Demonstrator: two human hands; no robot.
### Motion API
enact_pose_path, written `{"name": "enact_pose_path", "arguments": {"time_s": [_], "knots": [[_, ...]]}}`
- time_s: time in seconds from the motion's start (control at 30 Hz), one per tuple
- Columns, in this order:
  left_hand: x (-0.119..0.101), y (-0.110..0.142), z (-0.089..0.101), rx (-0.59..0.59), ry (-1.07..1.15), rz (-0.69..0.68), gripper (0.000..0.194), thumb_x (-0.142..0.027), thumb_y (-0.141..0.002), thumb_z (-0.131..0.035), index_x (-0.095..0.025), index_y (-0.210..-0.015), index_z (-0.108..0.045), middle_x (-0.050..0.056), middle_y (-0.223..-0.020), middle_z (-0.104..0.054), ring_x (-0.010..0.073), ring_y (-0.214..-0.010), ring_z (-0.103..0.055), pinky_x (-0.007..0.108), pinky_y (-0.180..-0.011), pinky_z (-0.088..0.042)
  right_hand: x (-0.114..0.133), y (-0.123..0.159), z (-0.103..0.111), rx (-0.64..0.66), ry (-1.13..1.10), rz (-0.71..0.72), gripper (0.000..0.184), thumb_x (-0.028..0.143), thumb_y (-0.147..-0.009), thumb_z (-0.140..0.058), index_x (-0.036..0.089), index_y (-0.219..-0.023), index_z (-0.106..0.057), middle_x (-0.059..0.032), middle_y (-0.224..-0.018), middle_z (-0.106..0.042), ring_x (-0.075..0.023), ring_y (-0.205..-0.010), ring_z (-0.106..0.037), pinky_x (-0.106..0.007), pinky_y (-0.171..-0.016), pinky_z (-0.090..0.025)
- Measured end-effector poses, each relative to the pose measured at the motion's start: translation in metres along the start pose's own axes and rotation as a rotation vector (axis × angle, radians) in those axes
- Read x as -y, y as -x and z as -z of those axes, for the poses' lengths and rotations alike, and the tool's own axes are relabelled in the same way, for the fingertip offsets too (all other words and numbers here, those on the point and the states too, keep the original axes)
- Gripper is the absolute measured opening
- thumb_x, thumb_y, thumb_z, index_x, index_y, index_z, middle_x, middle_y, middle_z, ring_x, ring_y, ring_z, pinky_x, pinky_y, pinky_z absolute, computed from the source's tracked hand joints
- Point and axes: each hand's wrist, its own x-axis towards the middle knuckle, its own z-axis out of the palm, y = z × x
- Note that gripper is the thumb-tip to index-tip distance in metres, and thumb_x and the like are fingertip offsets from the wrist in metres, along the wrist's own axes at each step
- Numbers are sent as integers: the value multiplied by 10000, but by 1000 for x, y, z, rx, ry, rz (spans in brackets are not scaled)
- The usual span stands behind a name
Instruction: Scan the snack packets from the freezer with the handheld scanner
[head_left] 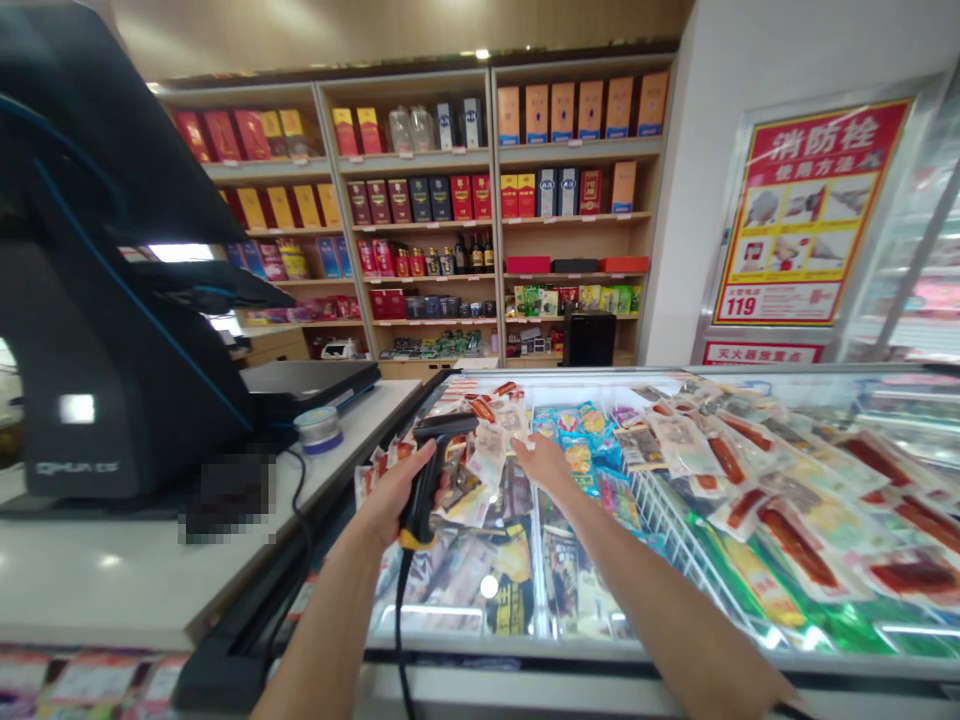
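Note:
My left hand [396, 498] is wrapped round the handle of a black barcode scanner [433, 462] with a yellow band and a dangling cable. The scanner's head points right, over a chest freezer [570, 655] full of packaged food. My right hand [541, 460] reaches out over the freezer's glass lid, palm down and fingers stretched toward a pale snack packet [491, 447]. Whether the fingers touch the glass I cannot tell.
A black checkout terminal [97, 330] stands on the white counter [112, 580] at left, with a roll of tape [319, 428] beside it. Shelves of boxed goods and bottles [450, 215] line the back wall. A red fire-hydrant poster [806, 215] hangs at right.

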Motion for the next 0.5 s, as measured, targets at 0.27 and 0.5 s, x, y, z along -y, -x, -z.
{"name": "enact_pose_path", "arguments": {"time_s": [0.27, 0.5], "knots": [[1, 14, -1, 20, -28, -18, 284, -411, -692, -501, -127, -683, -494, 19, -528, -548, 83, -390, -474, 186, -362, -365, 36, -13, -32, 64, -337, -222, 373, 421, -538, -587, 128, -767, -604, -96, -773, -635, -222, -708, -587, -258, -530, -413], [9, 11, -17, 151, -30, 7, 298, -437, -686, -498, -139, -675, -478, 15, -538, -540, 87, -409, -489, 187, -368, -368, -26, -2, 4, -99, -482, -40, 198, 267, -650, -439, 164, -769, -560, -16, -729, -627, -132, -654, -573, -204, -546, -411]]}}
